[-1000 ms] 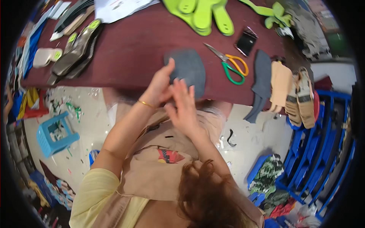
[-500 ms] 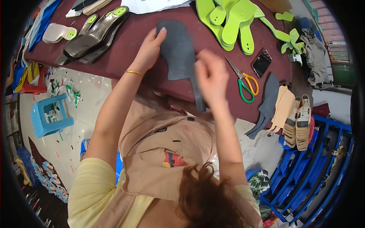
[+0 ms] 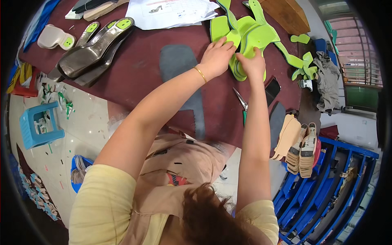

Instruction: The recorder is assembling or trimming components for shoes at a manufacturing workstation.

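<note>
Both my hands are at a pile of lime-green insoles [image 3: 256, 37] on the far right part of the table. My left hand [image 3: 218, 56] has its fingers bent over the edge of one insole, its thumb hidden. Beside it, my right hand [image 3: 253, 65] grips another insole between thumb and fingers. A dark grey insole-shaped sheet [image 3: 176, 57] with a long narrow tail lies flat on the maroon tabletop [image 3: 139, 73], partly covered by my left forearm. Scissors [image 3: 241, 99] lie next to my right forearm, their handles mostly hidden behind it.
Dark metallic shoe soles [image 3: 87, 53] and a pale insole [image 3: 55, 36] lie at left. Papers [image 3: 167, 14] are at the back. A phone [image 3: 272, 90], beige insoles [image 3: 288, 134] and stacked insoles [image 3: 306, 151] sit at right. A blue rack [image 3: 314, 192] and blue stool [image 3: 41, 126] stand below.
The grey sheet has left my left hand and lies on the table. Both hands have moved to the green insoles and taken hold there. The view has shifted slightly.
</note>
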Motion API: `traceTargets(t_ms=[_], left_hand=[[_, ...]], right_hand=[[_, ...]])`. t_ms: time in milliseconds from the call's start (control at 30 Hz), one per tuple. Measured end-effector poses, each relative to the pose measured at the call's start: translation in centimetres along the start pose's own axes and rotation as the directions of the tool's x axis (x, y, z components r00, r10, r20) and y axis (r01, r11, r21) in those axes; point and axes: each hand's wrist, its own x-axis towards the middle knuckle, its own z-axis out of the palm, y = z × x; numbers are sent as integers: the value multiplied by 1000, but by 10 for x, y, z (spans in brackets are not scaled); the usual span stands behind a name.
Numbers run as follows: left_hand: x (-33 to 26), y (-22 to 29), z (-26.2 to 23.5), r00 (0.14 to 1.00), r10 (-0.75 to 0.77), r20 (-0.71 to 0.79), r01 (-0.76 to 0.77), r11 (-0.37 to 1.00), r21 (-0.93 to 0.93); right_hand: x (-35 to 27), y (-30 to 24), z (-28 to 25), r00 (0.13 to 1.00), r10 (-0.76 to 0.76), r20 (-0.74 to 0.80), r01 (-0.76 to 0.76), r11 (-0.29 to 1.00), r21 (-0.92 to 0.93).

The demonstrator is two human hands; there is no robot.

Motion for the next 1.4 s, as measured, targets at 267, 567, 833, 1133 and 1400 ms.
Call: traceTargets(t_ms=[267, 567, 833, 1133, 1400], left_hand=[[0, 10, -6, 987, -86, 139, 70, 990, 119], [-4, 42, -16, 917, -154, 369, 124, 987, 103], [-14, 67, -32, 977, -118, 177, 130, 990, -59], [-81, 94, -113, 879, -155, 452, 442, -95, -892], [-117, 93, -119, 937, -148, 316, 349, 429, -833]], right_hand=[[-22, 33, -3, 987, 156, 34, -104, 468, 878], [-55, 31, -5, 926, 314, -210, 120, 282, 952], [-116, 38, -142, 975, -54, -215, 216, 20, 976], [-233, 32, -62, 908, -226, 352, -374, -59, 926], [-244, 4, -38, 962, 62, 266, -249, -202, 947]])
